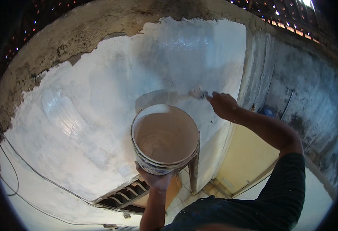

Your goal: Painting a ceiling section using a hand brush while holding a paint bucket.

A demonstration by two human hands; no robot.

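Note:
My left hand (156, 179) is wrapped round the lower side of a round paint bucket (153, 166), holding it up in front of the wall. Thick pale brown-grey paint (165, 134) fills part of the bucket, and its rim is smeared. Beyond the bucket and to its right, my right hand (223, 106) grips the handle of a paintbrush (198, 93). The bristles point left, at or close to the painted wall (115, 88); whether they touch cannot be made out. A darker, damp-looking band lies on the wall left of the brush.
Bare rough plaster (76, 32) borders the white area along the top. Loose cables (42, 175) run down the lower left wall. Below are a slatted vent opening (123, 196), a yellowish door (249, 154) and a tiled floor (182, 192). A grey wall (311, 88) stands at right.

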